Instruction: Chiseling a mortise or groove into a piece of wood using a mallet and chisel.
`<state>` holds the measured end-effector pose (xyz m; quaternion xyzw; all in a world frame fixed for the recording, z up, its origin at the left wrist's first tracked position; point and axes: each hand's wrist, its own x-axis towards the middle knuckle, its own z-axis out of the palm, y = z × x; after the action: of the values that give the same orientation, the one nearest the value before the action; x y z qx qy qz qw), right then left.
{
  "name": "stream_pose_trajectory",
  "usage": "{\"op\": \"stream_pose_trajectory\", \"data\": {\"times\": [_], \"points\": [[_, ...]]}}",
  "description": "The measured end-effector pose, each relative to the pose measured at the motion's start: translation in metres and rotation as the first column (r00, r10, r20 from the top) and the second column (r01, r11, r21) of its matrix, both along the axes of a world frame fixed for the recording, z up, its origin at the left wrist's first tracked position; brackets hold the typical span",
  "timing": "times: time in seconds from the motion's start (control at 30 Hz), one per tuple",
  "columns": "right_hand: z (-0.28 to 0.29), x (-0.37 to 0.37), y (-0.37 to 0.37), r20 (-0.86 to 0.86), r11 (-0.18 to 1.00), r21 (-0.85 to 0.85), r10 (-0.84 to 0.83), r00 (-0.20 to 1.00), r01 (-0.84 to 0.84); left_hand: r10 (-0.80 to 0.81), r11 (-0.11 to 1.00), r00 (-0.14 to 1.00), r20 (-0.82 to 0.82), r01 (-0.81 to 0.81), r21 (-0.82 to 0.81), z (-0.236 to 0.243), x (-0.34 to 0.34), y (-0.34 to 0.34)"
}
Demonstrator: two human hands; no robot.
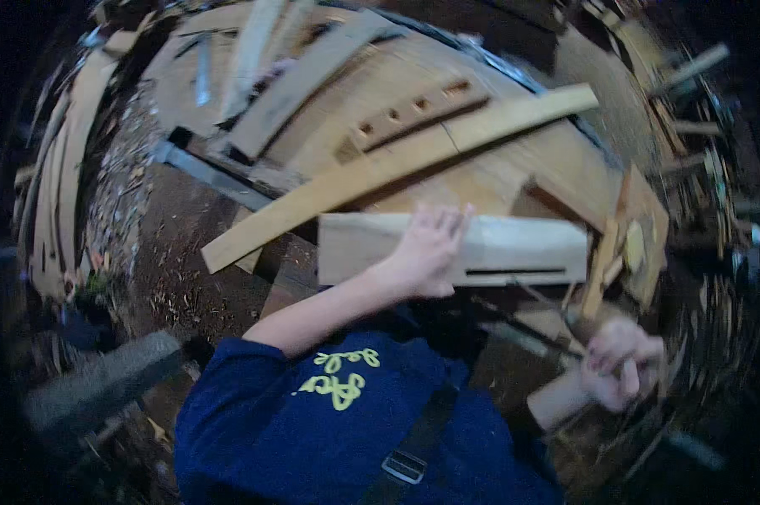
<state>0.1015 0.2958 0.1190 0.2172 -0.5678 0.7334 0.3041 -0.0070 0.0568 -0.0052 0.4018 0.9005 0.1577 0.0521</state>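
My left hand (430,248) grips a pale wooden board (523,240) with a long dark slot along its lower part, fingers over the far edge and thumb at the near one. My right hand (619,362) is closed, lower right of the board and apart from it; a thin dark tool or strip (540,341) runs beside it, but blur hides what the fingers hold. Just beyond the board lie a long yellowish plank (397,172) and a short piece with several cut notches (422,109).
The wooden work surface (489,185) bears more planks (300,84), with angled offcuts (649,244) at its right. A dark metal bar (211,177) lies at left. Wood strips (68,202) are piled far left; a dark beam (102,379) sits lower left. Shavings (186,295) cover the ground.
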Motion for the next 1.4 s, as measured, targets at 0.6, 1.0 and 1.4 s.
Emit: {"op": "stream_pose_trajectory", "data": {"times": [0.6, 1.0, 1.4], "points": [[-0.042, 0.055, 0.031, 0.044, 0.874, -0.238, -0.427, 0.903, 0.424, 0.217, 0.959, 0.952, 0.218, -0.249, 0.132, 0.006, 0.011, -0.059], [-0.038, 0.045, 0.004, 0.126, 0.795, -0.150, -0.574, 0.809, 0.588, 0.257, 0.957, 0.963, 0.077, -0.265, 0.117, 0.002, 0.016, -0.005], [-0.045, 0.054, 0.029, 0.137, 0.733, -0.158, -0.648, 0.750, 0.662, 0.449, 0.877, 0.893, -0.032, -0.434, 0.204, 0.072, -0.037, -0.106]]}}
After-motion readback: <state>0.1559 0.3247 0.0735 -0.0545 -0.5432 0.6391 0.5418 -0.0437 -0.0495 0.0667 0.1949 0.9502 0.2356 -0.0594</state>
